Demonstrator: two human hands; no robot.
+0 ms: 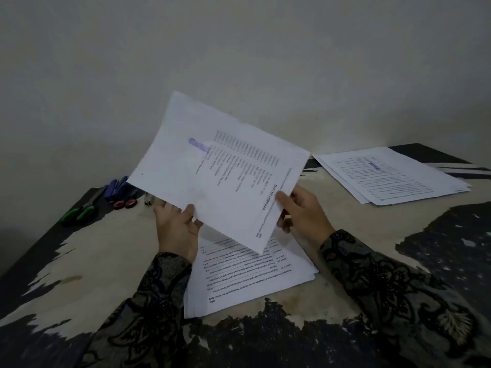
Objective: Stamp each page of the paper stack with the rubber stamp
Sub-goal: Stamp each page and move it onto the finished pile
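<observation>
I hold a printed sheet (212, 171) up in the air over the table, tilted, with a blue stamp mark near its upper middle. My left hand (176, 229) pinches its lower left edge, thumb on top. My right hand (300, 211) pinches its lower right edge. Below the sheet lies the paper stack (255, 277), printed side up, near the table's front. A second pile of pages (393, 173) with a blue stamp mark lies at the far right. No rubber stamp is plainly visible; a small pale object (149, 200) by the pens is too dim to name.
Purple markers (117, 188) with red-capped ends and green-handled items (78, 213) lie at the table's far left. The table (87, 261) has a worn pale top with dark peeling patches. A plain wall stands right behind it.
</observation>
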